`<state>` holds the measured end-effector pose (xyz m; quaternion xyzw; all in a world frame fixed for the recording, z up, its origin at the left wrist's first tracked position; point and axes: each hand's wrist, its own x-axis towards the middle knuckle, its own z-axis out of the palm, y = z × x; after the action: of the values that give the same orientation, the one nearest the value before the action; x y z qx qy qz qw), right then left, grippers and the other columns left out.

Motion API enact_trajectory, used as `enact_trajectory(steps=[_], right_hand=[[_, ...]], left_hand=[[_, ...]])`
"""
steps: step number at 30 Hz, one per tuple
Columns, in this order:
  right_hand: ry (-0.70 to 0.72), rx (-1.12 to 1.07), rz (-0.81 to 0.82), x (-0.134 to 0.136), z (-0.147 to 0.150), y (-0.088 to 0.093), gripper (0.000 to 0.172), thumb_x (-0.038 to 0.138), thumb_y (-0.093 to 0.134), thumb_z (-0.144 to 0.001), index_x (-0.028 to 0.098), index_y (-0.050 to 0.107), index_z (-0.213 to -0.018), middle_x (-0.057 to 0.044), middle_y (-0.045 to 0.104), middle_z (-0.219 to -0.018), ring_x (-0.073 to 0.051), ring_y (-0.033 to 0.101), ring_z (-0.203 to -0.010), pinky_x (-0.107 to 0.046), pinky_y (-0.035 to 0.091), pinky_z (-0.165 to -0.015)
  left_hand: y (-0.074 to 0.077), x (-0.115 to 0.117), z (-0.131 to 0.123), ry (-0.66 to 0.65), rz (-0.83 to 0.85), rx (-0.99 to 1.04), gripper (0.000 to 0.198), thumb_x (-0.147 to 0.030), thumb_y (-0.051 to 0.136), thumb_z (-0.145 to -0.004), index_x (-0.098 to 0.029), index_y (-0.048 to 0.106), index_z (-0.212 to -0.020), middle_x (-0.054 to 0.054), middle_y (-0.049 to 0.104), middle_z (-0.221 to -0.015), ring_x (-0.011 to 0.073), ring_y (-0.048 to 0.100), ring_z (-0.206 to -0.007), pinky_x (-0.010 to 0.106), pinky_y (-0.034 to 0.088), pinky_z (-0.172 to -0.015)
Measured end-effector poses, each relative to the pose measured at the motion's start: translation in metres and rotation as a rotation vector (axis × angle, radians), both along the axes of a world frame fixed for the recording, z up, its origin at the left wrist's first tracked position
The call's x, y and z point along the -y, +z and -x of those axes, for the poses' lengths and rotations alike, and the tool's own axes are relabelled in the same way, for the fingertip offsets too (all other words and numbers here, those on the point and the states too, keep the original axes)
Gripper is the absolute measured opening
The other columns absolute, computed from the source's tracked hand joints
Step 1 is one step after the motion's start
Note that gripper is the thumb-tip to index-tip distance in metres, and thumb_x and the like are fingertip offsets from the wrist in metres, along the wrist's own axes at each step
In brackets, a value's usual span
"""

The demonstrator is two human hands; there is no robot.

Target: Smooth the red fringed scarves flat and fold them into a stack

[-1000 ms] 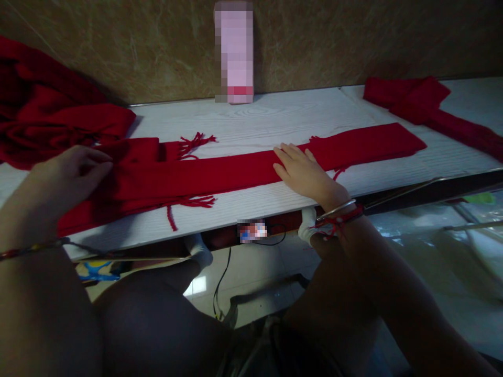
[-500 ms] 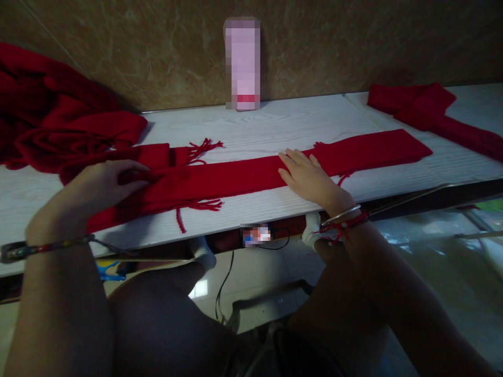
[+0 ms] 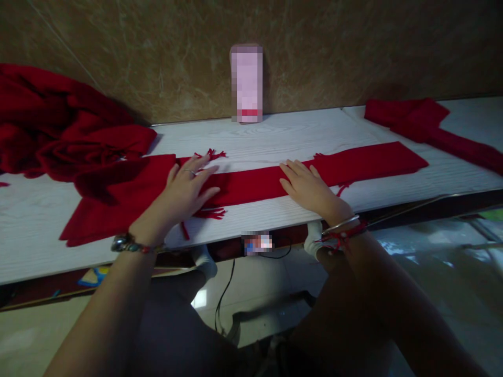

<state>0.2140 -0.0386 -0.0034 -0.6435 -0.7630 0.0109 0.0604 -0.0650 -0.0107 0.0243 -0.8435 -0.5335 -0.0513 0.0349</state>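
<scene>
A red fringed scarf [image 3: 251,184], folded into a long narrow strip, lies across the white wood-grain table. My left hand [image 3: 184,187] rests on its left part, palm down with fingers spread, close to the fringe ends. Farther right, my right hand [image 3: 308,189] lies flat on the strip, fingers stretched out. Neither hand grips the cloth. Left of my left hand, the scarf's wider end fans out toward the near edge. Part of the fringe is hidden under my left hand.
A heap of red cloth [image 3: 58,115] sits at the left by the brown marbled wall [image 3: 314,52]. A pink, blurred phone-shaped object [image 3: 247,84] leans on that wall. Another folded red scarf [image 3: 412,118] lies at the back right of the white table [image 3: 306,128].
My left hand has moved right, from the scarf's left end to beside the fringe, and now lies flat. The left end is spread wider. My right hand stays on the strip.
</scene>
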Motion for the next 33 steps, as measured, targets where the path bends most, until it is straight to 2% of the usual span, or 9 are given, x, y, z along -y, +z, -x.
enact_trajectory(steps=[2,5,9,12,14,17,22,27,33], right_hand=[[-0.002,0.001,0.003,0.001,0.000,0.001,0.053,0.027,0.031,-0.092,0.009,0.038,-0.141,-0.015,0.036,-0.150,-0.032,0.030,-0.138,-0.058,0.028,-0.109],[-0.005,-0.012,0.002,0.001,0.000,0.000,0.052,0.026,0.032,-0.092,0.011,0.039,-0.141,-0.014,0.036,-0.150,-0.031,0.030,-0.138,-0.057,0.028,-0.109],[0.006,-0.031,-0.009,0.001,-0.001,0.000,0.051,0.026,0.033,-0.092,0.012,0.039,-0.141,-0.014,0.037,-0.149,-0.032,0.031,-0.137,-0.059,0.029,-0.107],[0.038,-0.026,-0.041,0.002,0.000,0.001,0.050,0.024,0.033,-0.093,0.010,0.040,-0.140,-0.015,0.037,-0.149,-0.031,0.031,-0.137,-0.059,0.029,-0.108],[0.083,-0.025,-0.082,0.003,0.002,0.001,0.049,0.023,0.035,-0.093,0.010,0.042,-0.139,-0.015,0.038,-0.148,-0.030,0.032,-0.137,-0.058,0.026,-0.109],[0.211,-0.039,-0.105,0.005,0.008,0.001,0.046,0.023,0.038,-0.093,0.014,0.046,-0.137,-0.012,0.041,-0.147,-0.027,0.034,-0.136,-0.055,0.025,-0.111],[0.414,-0.063,-0.083,0.008,0.021,-0.001,0.042,0.023,0.038,-0.094,0.015,0.050,-0.134,-0.010,0.047,-0.143,-0.021,0.038,-0.135,-0.046,0.028,-0.112],[0.483,-0.048,-0.088,0.007,0.030,-0.002,0.041,0.022,0.039,-0.094,0.015,0.051,-0.133,-0.009,0.048,-0.142,-0.021,0.041,-0.133,-0.044,0.030,-0.111],[0.534,-0.028,-0.124,0.004,0.034,0.000,0.040,0.017,0.038,-0.094,0.017,0.055,-0.129,-0.007,0.053,-0.138,-0.020,0.045,-0.129,-0.043,0.035,-0.109]], left_hand=[[-0.011,0.002,-0.015,-0.046,0.093,-0.060,0.049,-0.037,0.032,-0.094,-0.020,0.040,-0.139,0.010,0.030,-0.152,0.0320,0.026,-0.139,0.056,0.023,-0.109],[-0.020,0.005,-0.025,-0.047,0.208,-0.149,0.051,-0.039,0.024,-0.097,-0.024,0.031,-0.146,0.008,0.023,-0.155,0.0334,0.021,-0.140,0.059,0.022,-0.108],[-0.017,0.012,-0.027,-0.001,0.276,-0.207,0.054,-0.041,0.022,-0.097,-0.024,0.022,-0.148,0.008,0.015,-0.157,0.0363,0.014,-0.142,0.061,0.021,-0.107],[-0.009,0.016,-0.028,0.012,0.288,-0.240,0.055,-0.041,0.026,-0.097,-0.022,0.021,-0.149,0.009,0.015,-0.157,0.0364,0.012,-0.142,0.062,0.020,-0.108],[-0.004,0.017,-0.028,0.000,0.302,-0.259,0.055,-0.036,0.030,-0.095,-0.021,0.024,-0.148,0.010,0.018,-0.156,0.0340,0.016,-0.142,0.060,0.022,-0.108],[0.000,0.017,-0.026,-0.026,0.341,-0.271,0.058,-0.023,0.036,-0.090,-0.017,0.027,-0.147,0.012,0.022,-0.155,0.0290,0.025,-0.140,0.050,0.029,-0.110],[-0.001,0.012,-0.020,-0.039,0.334,-0.208,0.071,-0.002,0.035,-0.076,-0.015,0.031,-0.145,0.010,0.025,-0.154,0.0231,0.030,-0.138,0.036,0.034,-0.109],[0.004,0.013,-0.017,-0.007,0.339,-0.175,0.072,0.002,0.030,-0.074,-0.013,0.033,-0.144,0.006,0.029,-0.153,0.0166,0.030,-0.138,0.028,0.029,-0.111],[0.015,0.024,-0.013,-0.004,0.448,-0.209,0.071,-0.006,0.032,-0.075,-0.012,0.030,-0.145,0.007,0.024,-0.154,0.0190,0.026,-0.140,0.033,0.029,-0.112]])
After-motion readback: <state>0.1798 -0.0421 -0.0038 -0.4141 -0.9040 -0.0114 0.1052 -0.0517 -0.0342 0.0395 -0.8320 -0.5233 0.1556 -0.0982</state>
